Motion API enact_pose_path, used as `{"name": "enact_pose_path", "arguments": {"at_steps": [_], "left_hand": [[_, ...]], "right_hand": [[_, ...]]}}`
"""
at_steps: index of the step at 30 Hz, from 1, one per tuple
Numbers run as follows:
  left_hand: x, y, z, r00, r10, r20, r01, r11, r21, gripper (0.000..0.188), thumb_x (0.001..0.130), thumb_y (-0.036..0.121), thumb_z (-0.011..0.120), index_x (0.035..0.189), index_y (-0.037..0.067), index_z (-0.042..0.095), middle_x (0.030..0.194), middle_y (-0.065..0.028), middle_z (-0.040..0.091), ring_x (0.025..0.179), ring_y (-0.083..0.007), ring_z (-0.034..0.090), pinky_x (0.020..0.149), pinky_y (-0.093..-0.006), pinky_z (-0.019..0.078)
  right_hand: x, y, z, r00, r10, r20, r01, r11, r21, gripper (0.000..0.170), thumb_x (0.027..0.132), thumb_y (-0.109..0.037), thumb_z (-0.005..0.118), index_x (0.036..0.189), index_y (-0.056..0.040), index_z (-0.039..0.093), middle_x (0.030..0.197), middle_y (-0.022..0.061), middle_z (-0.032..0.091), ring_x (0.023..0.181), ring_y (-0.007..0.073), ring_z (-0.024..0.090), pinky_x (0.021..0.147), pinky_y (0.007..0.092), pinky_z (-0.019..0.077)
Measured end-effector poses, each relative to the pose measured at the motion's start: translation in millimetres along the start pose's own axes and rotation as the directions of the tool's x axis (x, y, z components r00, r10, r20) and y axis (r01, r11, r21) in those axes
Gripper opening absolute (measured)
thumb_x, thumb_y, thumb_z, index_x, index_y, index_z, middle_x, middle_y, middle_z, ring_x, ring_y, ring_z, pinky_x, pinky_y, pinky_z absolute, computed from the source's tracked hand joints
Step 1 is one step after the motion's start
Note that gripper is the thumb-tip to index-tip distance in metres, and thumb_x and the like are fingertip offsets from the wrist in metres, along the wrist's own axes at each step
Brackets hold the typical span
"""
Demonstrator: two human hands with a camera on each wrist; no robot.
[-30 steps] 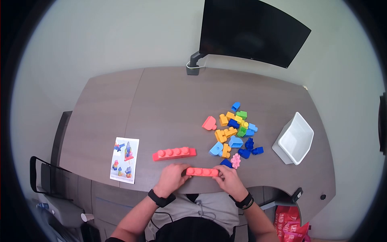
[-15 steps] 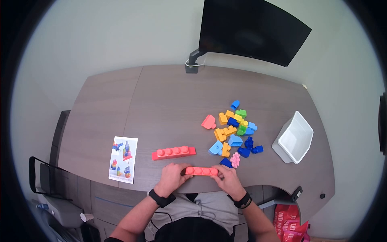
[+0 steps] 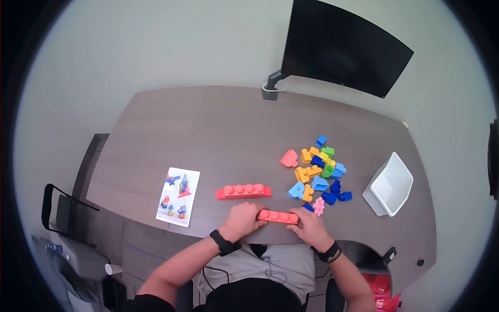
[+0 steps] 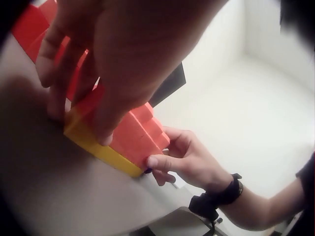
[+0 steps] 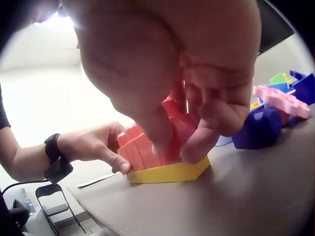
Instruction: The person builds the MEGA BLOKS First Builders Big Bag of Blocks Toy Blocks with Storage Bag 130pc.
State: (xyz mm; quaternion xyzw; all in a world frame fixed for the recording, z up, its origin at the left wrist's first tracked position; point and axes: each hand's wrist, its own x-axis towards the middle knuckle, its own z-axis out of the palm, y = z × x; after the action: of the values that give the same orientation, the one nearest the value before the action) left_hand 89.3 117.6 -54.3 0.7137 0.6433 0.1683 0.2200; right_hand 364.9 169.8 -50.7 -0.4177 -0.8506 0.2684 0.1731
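Near the front edge of the table, both hands hold a long red building block (image 3: 278, 217) with a row of studs on top. My left hand (image 3: 241, 221) grips its left end between thumb and fingers. At the opposite end, my right hand (image 3: 313, 229) pinches it the same way. Under the red part, a yellow base (image 5: 170, 174) shows in both wrist views, close over the tabletop. A second long red block (image 3: 244, 192) lies just beyond the left hand. Beside the right hand are a pink flower-shaped piece (image 3: 318, 206) and a dark blue block (image 5: 258, 129).
Several loose blocks in yellow, blue and green lie in a heap right of centre, with a red rounded piece (image 3: 289, 158) at its left. A white bin (image 3: 378, 195) stands at the right. A picture sheet (image 3: 178, 197) lies at left. Behind hangs a monitor (image 3: 348, 49).
The head view has swung, so the whole table appears shifted right. Both hands keep their grip on the long red block, and the loose pieces lie as before.
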Motion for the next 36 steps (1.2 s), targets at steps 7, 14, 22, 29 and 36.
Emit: {"name": "enact_pose_path", "arguments": {"at_steps": [7,14,22,29,36], "left_hand": [[-6.5,19.0,-15.7,0.989,0.142,-0.048,-0.145,0.986,-0.076,0.047,0.088,0.026,0.091,0.131,0.012,0.08,0.108,-0.0172,0.082,0.104,-0.0408,0.077,0.089,-0.053,0.0616],[9.8,13.7,6.7,0.987,0.151,-0.046,-0.156,0.979,-0.13,0.021,0.084,0.012,0.091,0.103,0.006,0.084,0.093,-0.0171,0.081,0.092,-0.0412,0.077,0.082,-0.0523,0.0622],[0.7,19.7,17.7,0.981,0.154,-0.119,-0.164,0.984,-0.074,0.023,0.085,0.009,0.087,0.105,0.003,0.078,0.097,-0.0176,0.078,0.094,-0.0418,0.076,0.082,-0.0529,0.0614],[3.0,18.7,48.2,0.964,0.243,-0.107,-0.224,0.961,0.164,0.028,0.086,0.003,0.08,0.114,0.003,0.075,0.113,-0.0177,0.076,0.111,-0.0405,0.071,0.09,-0.0524,0.0627],[-4.3,37.0,17.3,0.979,0.2,-0.048,-0.191,0.971,0.144,0.042,0.088,0.016,0.088,0.125,0.005,0.075,0.116,-0.0154,0.075,0.117,-0.0396,0.071,0.095,-0.0521,0.0621]], "right_hand": [[4.1,-37.7,-16.9,0.989,-0.149,0.013,0.149,0.976,-0.16,0.05,0.087,-0.016,0.089,0.133,-0.006,0.072,0.124,0.0119,0.073,0.112,0.0358,0.074,0.09,0.0458,0.0627],[18.7,-32.4,-3.3,0.989,-0.144,0.024,0.145,0.987,-0.067,0.024,0.087,-0.004,0.081,0.11,-0.0017,0.075,0.109,0.0153,0.072,0.106,0.0393,0.072,0.087,0.0499,0.06],[15.9,-41.8,4.4,0.995,-0.1,0.024,0.103,0.958,-0.269,0.015,0.086,0.002,0.077,0.099,-0.0003,0.069,0.106,0.0198,0.07,0.105,0.0427,0.069,0.086,0.0535,0.058],[8.8,-32.5,15.9,0.992,-0.121,-0.039,0.103,0.945,-0.311,0.023,0.086,-0.001,0.08,0.107,-0.002,0.07,0.108,0.0181,0.071,0.107,0.0417,0.071,0.086,0.0523,0.0601],[1.9,-65.0,-11.1,0.993,-0.063,-0.104,0.025,0.943,-0.331,0.042,0.082,-0.004,0.087,0.122,-0.005,0.075,0.119,0.0146,0.074,0.114,0.0401,0.07,0.097,0.0491,0.059]]}}
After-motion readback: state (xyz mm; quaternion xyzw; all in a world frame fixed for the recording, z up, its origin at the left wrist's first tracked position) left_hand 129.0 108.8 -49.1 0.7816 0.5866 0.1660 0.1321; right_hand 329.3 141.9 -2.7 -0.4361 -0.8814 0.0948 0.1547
